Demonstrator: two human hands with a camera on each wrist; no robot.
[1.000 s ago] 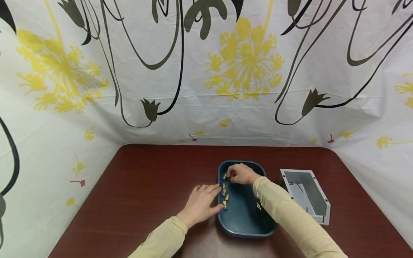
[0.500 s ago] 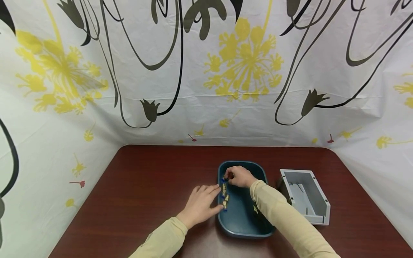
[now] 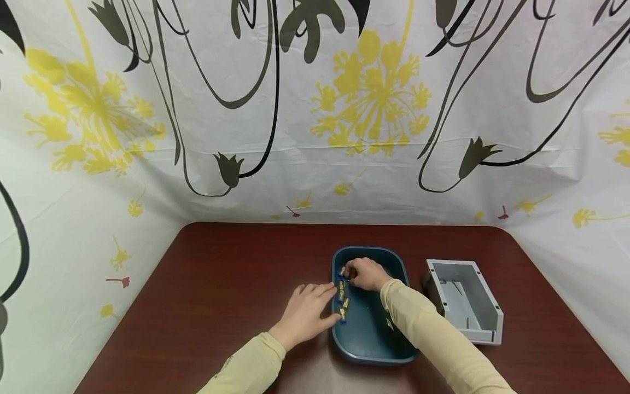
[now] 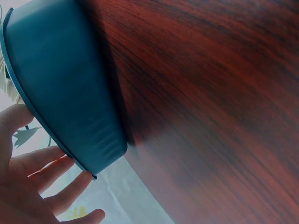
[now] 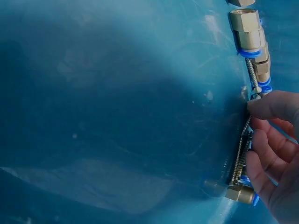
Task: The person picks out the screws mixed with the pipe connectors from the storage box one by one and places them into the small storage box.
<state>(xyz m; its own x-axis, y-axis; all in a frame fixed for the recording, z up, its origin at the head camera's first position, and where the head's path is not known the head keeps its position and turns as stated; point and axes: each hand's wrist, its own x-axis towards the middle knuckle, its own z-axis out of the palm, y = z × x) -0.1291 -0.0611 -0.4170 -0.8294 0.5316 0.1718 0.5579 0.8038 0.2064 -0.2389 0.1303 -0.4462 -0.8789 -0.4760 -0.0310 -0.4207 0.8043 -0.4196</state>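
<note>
Two hands at the tray [image 3: 376, 360], and your left hand [image 3: 306, 313] spreads along its left edge, fingers loosely extended, fingertips touching the rim and gripping nothing. Your right hand [image 3: 366, 273] is inside, fingers bent, thumb beside the fingertips at the far-left corner, right against the screws [image 5: 242, 156]; whether it pinches one, you can't tell from here. Brass fittings [image 5: 245, 29] line that left wall, screws lying among them. Watch those knuckles: a nudge could roll a fitting off the wall, and a thin screw could slip from a loose pinch. Leaning on the rim with your left might shift the tray and upset the row. Hard to read now: your fingers cover the screw ends, the topmost fitting in the right wrist view is cut off, and your right sleeve [image 3: 433, 323] half hides a yellowish piece [image 3: 389, 321].
</note>
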